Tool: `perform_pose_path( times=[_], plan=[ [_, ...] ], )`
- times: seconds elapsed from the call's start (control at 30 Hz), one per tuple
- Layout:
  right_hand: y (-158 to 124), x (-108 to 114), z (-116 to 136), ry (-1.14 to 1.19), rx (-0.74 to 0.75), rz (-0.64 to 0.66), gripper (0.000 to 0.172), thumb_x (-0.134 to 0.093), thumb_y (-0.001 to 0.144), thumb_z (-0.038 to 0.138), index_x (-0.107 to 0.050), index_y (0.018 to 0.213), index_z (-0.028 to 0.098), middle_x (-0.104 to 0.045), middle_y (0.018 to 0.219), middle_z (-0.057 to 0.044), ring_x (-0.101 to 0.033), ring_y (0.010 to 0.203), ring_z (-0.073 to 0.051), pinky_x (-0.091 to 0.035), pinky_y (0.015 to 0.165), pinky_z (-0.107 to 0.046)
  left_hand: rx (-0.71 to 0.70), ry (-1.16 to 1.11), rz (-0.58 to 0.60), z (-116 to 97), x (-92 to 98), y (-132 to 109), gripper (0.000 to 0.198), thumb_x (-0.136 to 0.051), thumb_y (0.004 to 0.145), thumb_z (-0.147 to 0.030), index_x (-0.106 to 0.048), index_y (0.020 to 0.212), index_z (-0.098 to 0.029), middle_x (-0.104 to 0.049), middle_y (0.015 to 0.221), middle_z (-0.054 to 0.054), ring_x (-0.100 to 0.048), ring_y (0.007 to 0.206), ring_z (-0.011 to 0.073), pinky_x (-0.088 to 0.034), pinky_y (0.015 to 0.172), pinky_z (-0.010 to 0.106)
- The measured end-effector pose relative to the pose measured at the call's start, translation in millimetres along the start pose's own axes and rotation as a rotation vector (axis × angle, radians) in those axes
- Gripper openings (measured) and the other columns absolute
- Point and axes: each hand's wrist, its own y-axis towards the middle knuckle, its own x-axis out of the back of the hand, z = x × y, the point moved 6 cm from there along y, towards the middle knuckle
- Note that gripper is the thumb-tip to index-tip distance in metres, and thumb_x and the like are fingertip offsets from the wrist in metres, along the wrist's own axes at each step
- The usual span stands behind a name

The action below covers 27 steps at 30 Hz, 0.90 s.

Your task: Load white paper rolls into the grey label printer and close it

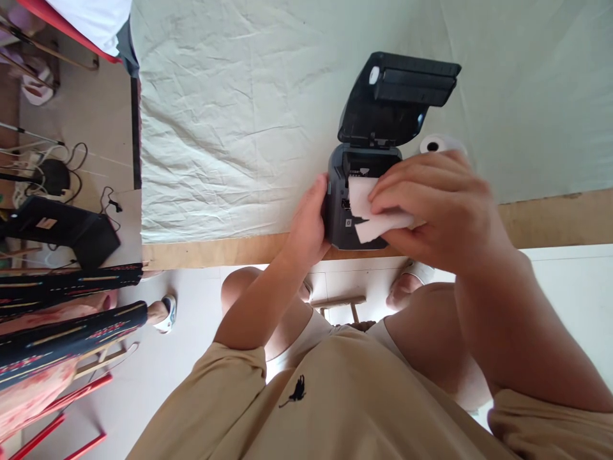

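A small black printer (341, 211) stands near the table's front edge with its lid (397, 96) flipped up and open. My left hand (310, 223) is closed on the printer's left side and steadies it. My right hand (433, 204) hovers over the printer's front, fingers pinched on a white strip of paper (368, 214) that lies across the open compartment. A white paper roll (438, 143) peeks out on the table just behind my right hand.
A wrinkled pale cloth (239, 128) covers the table, whose wooden edge (205, 252) runs along the front. At the left sits another person in a dark patterned garment (67, 319). A black case (62, 230) and cables lie on the floor.
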Motion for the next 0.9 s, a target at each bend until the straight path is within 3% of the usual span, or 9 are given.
perform_pose_path(
  times=[0.17, 0.33, 0.47, 0.53, 0.63, 0.7, 0.73, 0.8, 0.9],
  plan=[
    [-3, -3, 2, 0.077, 0.012, 0.081, 0.01, -0.072, 0.094, 0.029, -0.063, 0.096, 0.03, -0.079, 0.104, 0.003, -0.075, 0.101, -0.023, -0.048, 0.084, -0.043, -0.017, 0.142, 0.033, -6, -3.1, -7, 0.02, -0.08, 0.094, -0.042, -0.073, 0.103, -0.026, -0.081, 0.096, 0.003, -0.079, 0.106, 0.0246, -0.064, 0.087, 0.034],
    [0, 20, -14, 0.039, -0.004, -0.282, 0.004, -0.065, 0.096, 0.029, -0.061, 0.096, 0.029, -0.072, 0.088, 0.002, -0.073, 0.087, -0.022, -0.054, 0.081, -0.042, -0.059, 0.272, -0.039, -9, -0.6, -9, 0.05, -0.096, 0.073, -0.039, -0.069, 0.115, -0.031, -0.077, 0.103, 0.0, -0.078, 0.101, 0.0212, -0.064, 0.084, 0.03],
    [0, 17, -37, -0.169, -0.201, -0.227, 0.046, -0.06, 0.098, 0.039, -0.056, 0.143, 0.034, -0.063, 0.151, -0.009, -0.062, 0.145, -0.037, -0.052, 0.111, -0.06, -0.033, 0.298, -0.023, -8, 1.1, -8, 0.061, -0.1, 0.066, -0.041, -0.068, 0.118, -0.03, -0.076, 0.107, 0.003, -0.078, 0.102, 0.0242, -0.061, 0.072, 0.028],
    [0, 11, -42, -0.095, -0.211, -0.16, 0.057, -0.058, 0.101, 0.041, -0.044, 0.156, 0.037, -0.058, 0.158, -0.009, -0.056, 0.155, -0.038, -0.05, 0.119, -0.064, -0.041, 0.291, -0.014, -9, 0.6, -9, 0.058, -0.099, 0.067, -0.039, -0.069, 0.116, -0.029, -0.075, 0.108, 0.003, -0.077, 0.103, 0.0243, -0.06, 0.074, 0.029],
    [-2, 18, -35, 0.047, -0.123, -0.245, 0.05, -0.058, 0.104, 0.046, -0.051, 0.153, 0.039, -0.064, 0.138, -0.008, -0.072, 0.131, -0.03, -0.058, 0.108, -0.056, -0.046, 0.282, -0.008, -11, -1.1, -10, 0.052, -0.096, 0.07, -0.034, -0.069, 0.114, -0.029, -0.073, 0.1, 0.0, -0.074, 0.091, 0.0193, -0.059, 0.074, 0.028],
    [-7, 29, -30, 0.022, -0.175, -0.373, 0.026, -0.058, 0.106, 0.046, -0.066, 0.127, 0.035, -0.068, 0.112, -0.005, -0.075, 0.101, -0.023, -0.058, 0.087, -0.046, -0.041, 0.285, -0.013, -11, -1.3, -11, 0.05, -0.094, 0.071, -0.031, -0.07, 0.114, -0.03, -0.073, 0.099, -0.001, -0.074, 0.09, 0.0186, -0.059, 0.075, 0.029],
    [-9, 33, -28, -0.009, -0.238, -0.403, 0.016, -0.058, 0.107, 0.044, -0.069, 0.11, 0.031, -0.066, 0.096, -0.003, -0.071, 0.085, -0.02, -0.053, 0.076, -0.041, -0.036, 0.286, -0.016, -11, -1.0, -11, 0.05, -0.094, 0.071, -0.031, -0.07, 0.114, -0.03, -0.074, 0.101, 0.0, -0.075, 0.095, 0.02, -0.061, 0.079, 0.03],
    [-14, 33, -23, -0.019, -0.333, -0.385, 0.03, -0.058, 0.107, 0.039, -0.059, 0.081, 0.025, -0.051, 0.067, 0.0, -0.053, 0.06, -0.013, -0.036, 0.059, -0.033, -0.026, 0.286, -0.018, -10, 0.1, -10, 0.053, -0.095, 0.071, -0.033, -0.07, 0.117, -0.03, -0.076, 0.111, 0.002, -0.077, 0.111, 0.0248, -0.063, 0.092, 0.034],
    [-18, 19, -21, 0.133, -0.409, -0.277, 0.043, -0.065, 0.102, 0.033, -0.044, 0.067, 0.021, -0.036, 0.052, 0.004, -0.03, 0.048, -0.007, -0.019, 0.049, -0.027, -0.029, 0.271, -0.003, -10, 0.4, -11, 0.06, -0.099, 0.07, -0.04, -0.07, 0.121, -0.031, -0.079, 0.122, 0.004, -0.076, 0.126, 0.0289, -0.063, 0.106, 0.039]
  ],
)
